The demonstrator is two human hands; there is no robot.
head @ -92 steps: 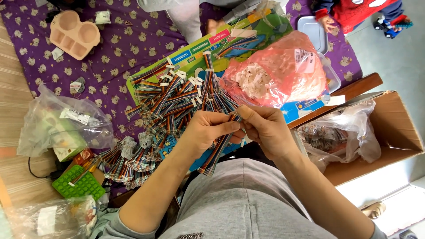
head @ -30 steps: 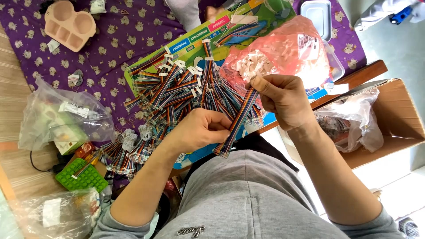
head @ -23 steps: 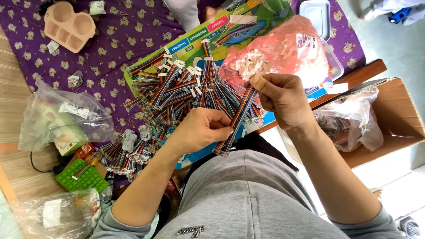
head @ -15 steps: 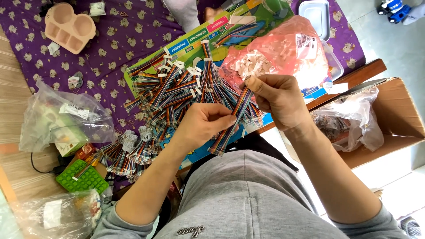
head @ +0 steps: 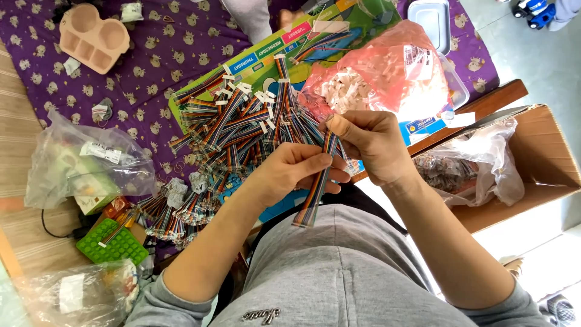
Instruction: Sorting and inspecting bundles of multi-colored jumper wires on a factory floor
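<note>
Both hands hold one flat rainbow ribbon cable (head: 314, 195) above my lap. My right hand (head: 370, 145) pinches its upper end between thumb and fingers. My left hand (head: 293, 172) grips the middle of the strip, fingers wrapped across it, and the lower end hangs free over my grey trousers. Just beyond the hands lies a heap of similar multicoloured ribbon cables (head: 242, 127) with white tags, spread on a green printed board (head: 266, 51).
A pink plastic bag of small white parts (head: 381, 72) sits right of the heap. An open cardboard box (head: 544, 163) holds a clear bag (head: 478, 166). At left are clear bags (head: 78, 163), a green perforated block (head: 115, 242) and a beige moulded tray (head: 94, 36) on a purple cloth.
My left hand has slid up the ribbon cable toward my right hand. The cable now stands more upright, and the right hand has stayed in place.
</note>
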